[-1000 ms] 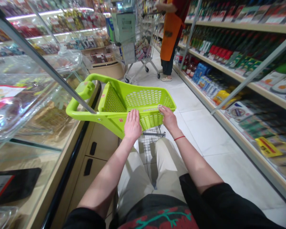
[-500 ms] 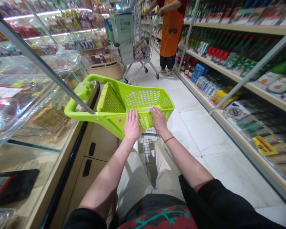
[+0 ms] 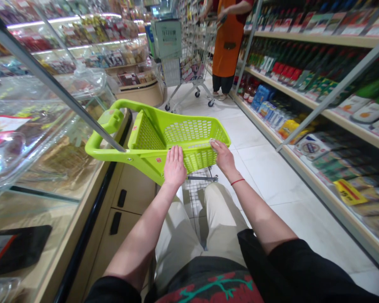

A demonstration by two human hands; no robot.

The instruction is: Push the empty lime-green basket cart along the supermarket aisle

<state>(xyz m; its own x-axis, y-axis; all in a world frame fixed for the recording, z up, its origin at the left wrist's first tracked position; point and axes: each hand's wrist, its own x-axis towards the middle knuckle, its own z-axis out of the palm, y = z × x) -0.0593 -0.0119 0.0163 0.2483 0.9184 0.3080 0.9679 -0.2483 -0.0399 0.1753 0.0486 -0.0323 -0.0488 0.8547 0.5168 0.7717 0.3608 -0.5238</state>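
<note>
"What's covering the arms?"

"2 black sleeves: the left sleeve (image 3: 112,290) and the right sleeve (image 3: 290,269). Both end partway along the forearms."

"And past the cuffs?"

"The left hand (image 3: 175,167) and the right hand (image 3: 224,159) are bare. There's 1 thin red cord (image 3: 237,182) around the right wrist."

"What's worn lower down?"

"Loose cream trousers (image 3: 222,223), softly creased over the thighs."

"Is that pattern at the bottom of the view part of the clothing?"

"Yes, a dark garment (image 3: 205,286) across the lap, printed with red shapes and a branching green vine."
</note>
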